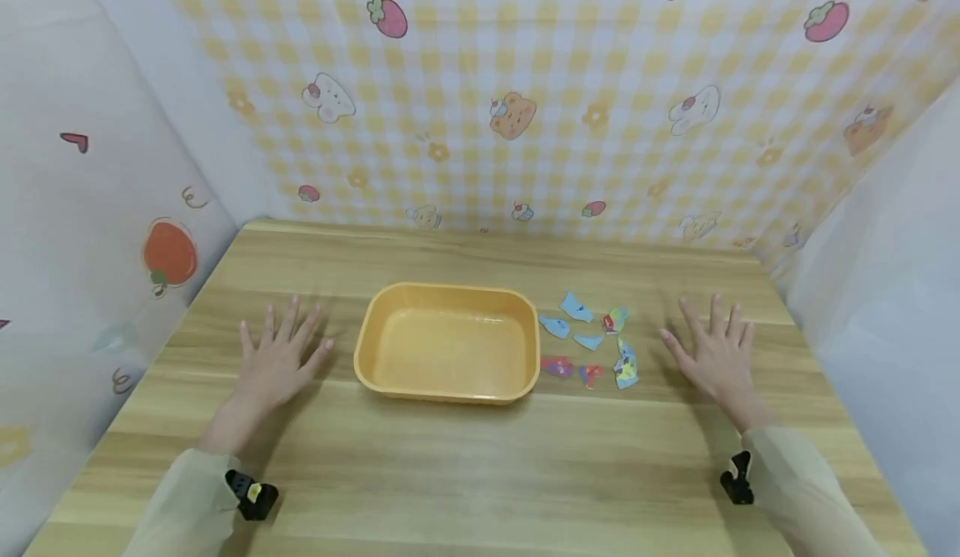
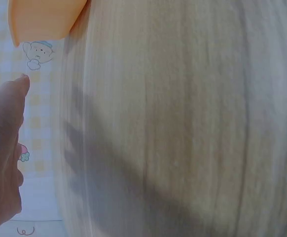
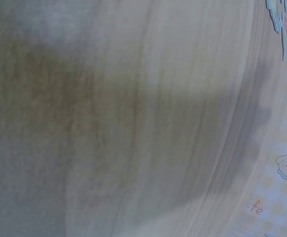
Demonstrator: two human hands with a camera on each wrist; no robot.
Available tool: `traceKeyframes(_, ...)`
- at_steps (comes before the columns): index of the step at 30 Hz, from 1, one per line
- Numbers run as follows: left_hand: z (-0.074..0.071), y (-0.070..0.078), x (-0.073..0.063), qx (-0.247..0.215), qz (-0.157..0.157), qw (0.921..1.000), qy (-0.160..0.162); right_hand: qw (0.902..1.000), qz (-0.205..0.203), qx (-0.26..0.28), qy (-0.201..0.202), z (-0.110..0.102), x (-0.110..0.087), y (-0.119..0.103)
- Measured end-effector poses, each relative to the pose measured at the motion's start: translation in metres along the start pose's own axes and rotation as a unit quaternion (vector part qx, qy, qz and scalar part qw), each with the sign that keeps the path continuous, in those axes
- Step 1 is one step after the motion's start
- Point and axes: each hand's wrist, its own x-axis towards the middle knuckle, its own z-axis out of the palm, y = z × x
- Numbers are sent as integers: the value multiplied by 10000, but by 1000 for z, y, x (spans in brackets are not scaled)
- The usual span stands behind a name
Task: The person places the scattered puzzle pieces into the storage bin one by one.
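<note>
Wood-grain tabletop point(image 1: 465, 474) bears yellow tray point(image 1: 450, 353) near left hand's point(image 1: 273, 367) thumb, coloured pieces point(image 1: 588, 343) near right hand's point(image 1: 722, 363) thumb, all fingers spread wide.

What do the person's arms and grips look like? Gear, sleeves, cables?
Left sleeve and right sleeve: pale, off-white to beige, plain. Left grip and right grip: five-fingered, no gloves or rings visible. Small black angular units at both wrists: left unit, with a small yellowish patch, and right unit. No cables visible.
</note>
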Motion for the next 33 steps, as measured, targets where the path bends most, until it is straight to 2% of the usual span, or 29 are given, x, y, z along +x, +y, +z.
traceKeyframes(6, 1, 2, 2, -56, 83, 9999, 113, 10000, 2, -17, -40, -1, 4, -6)
traceKeyframes(10, 0, 2, -1, -218, 67, 9996, 175, 9997, 47, 159, -189, -3, 4, -12)
traceKeyframes(15, -1, 6, -6, -743, -5, 9972, -20, 9962, 350, 688, -413, -6, 6, -18)
traceKeyframes(20, -3, 11, -10, -1207, -17, 9927, -43, 9906, 467, 1042, -749, -11, 14, -23)
traceKeyframes(28, -5, 18, -11, -1974, -285, 9796, -238, 9758, 619, 1700, -1227, -14, 24, -33)
traceKeyframes(33, -9, 23, -11, -2458, -624, 9656, -569, 9654, 770, 1970, -1528, -16, 29, -38)
